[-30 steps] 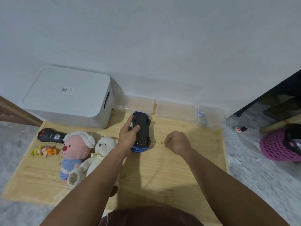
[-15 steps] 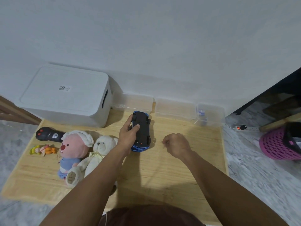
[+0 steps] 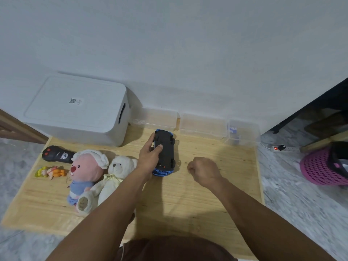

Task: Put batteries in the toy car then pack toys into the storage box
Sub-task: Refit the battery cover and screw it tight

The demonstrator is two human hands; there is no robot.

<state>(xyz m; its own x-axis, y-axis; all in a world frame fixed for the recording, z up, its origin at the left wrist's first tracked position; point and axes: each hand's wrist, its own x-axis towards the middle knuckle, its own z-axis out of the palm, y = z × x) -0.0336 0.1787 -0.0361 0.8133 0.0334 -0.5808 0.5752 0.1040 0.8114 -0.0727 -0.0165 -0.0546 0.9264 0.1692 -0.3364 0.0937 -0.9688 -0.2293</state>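
A blue toy car (image 3: 165, 151) lies upside down on the wooden board (image 3: 207, 194), its black underside facing up. My left hand (image 3: 150, 155) grips its left side, thumb on the underside. My right hand (image 3: 203, 171) is a closed fist to the right of the car, apart from it; whether it holds anything is hidden. The white storage box (image 3: 79, 110) stands lidded at the back left. A pink plush (image 3: 84, 170), a white teddy bear (image 3: 113, 178), a small orange figure (image 3: 50, 172) and a black remote control (image 3: 56, 154) lie on the left.
Clear plastic containers (image 3: 201, 125) line the wall behind the car; the rightmost (image 3: 243, 132) has small items inside. A power strip (image 3: 280, 147) and a pink basket (image 3: 323, 166) sit on the marble floor to the right.
My right fist has drifted slightly left toward the car. My left hand keeps its grip on the car, which has not moved.
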